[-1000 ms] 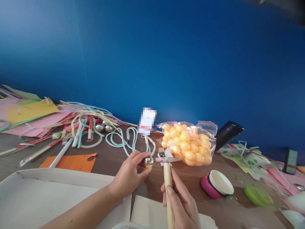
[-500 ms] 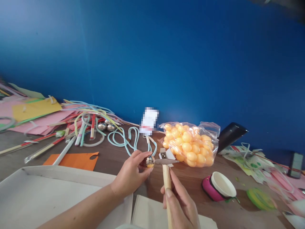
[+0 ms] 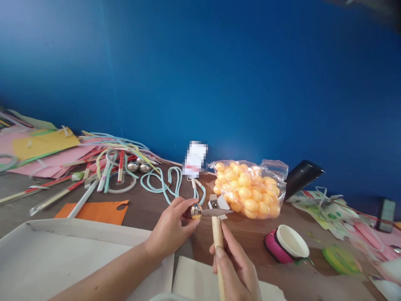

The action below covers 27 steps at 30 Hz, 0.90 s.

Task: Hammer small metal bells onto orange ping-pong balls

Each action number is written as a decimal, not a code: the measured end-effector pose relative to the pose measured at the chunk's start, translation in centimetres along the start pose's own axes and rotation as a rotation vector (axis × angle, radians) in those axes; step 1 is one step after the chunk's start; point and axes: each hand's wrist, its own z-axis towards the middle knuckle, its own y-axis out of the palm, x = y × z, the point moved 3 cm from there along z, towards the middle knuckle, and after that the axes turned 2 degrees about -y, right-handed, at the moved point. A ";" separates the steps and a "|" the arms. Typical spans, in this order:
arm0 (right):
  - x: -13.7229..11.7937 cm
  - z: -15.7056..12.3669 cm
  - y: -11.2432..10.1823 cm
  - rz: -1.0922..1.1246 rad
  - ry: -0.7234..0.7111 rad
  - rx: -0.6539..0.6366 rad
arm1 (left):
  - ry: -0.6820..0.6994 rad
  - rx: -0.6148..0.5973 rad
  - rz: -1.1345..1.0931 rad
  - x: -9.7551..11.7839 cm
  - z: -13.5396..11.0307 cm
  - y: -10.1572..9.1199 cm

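While the head camera looks down over the table (image 3: 260, 234), the left hand (image 3: 171, 228) pinches a shiny ball (image 3: 196, 210) between thumb and fingertips, and the right hand (image 3: 236, 267) is closed around the pale wooden handle of a hammer (image 3: 216, 232), thumb laid along its top. The ball is near the middle of the view, just left of the hammer's metal head (image 3: 216, 212), whose blunt end points at it and whose tapered end points away to the right. Whether metal and ball touch or a sliver of space parts them, I cannot tell; nor is it clear if the ball rests on the wood. Just beyond the head is a small open box (image 3: 222, 202) with something dark and glinting inside, and behind that a clear bag of orange balls (image 3: 247, 190). More silver balls (image 3: 138, 167) lie farther left, past the looped blue cord (image 3: 163, 188). The step in hand looks to be lining up the hammer's blunt face with the ball. From here, the next move seems to call for a firm pinch so the round surface cannot roll, fingertips clear of the striking face, and a short, controlled motion of the handle.
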 end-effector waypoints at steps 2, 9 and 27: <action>0.1 0.0 0.0 0.029 0.002 -0.005 | 0.002 -0.003 -0.004 0.0 0.0 0.1; -0.3 0.1 -0.2 0.086 -0.019 0.041 | -0.018 -0.004 -0.079 -0.3 0.1 0.1; -0.7 -0.5 0.4 0.038 -0.049 0.039 | -0.005 -0.027 -0.074 -0.1 0.2 0.1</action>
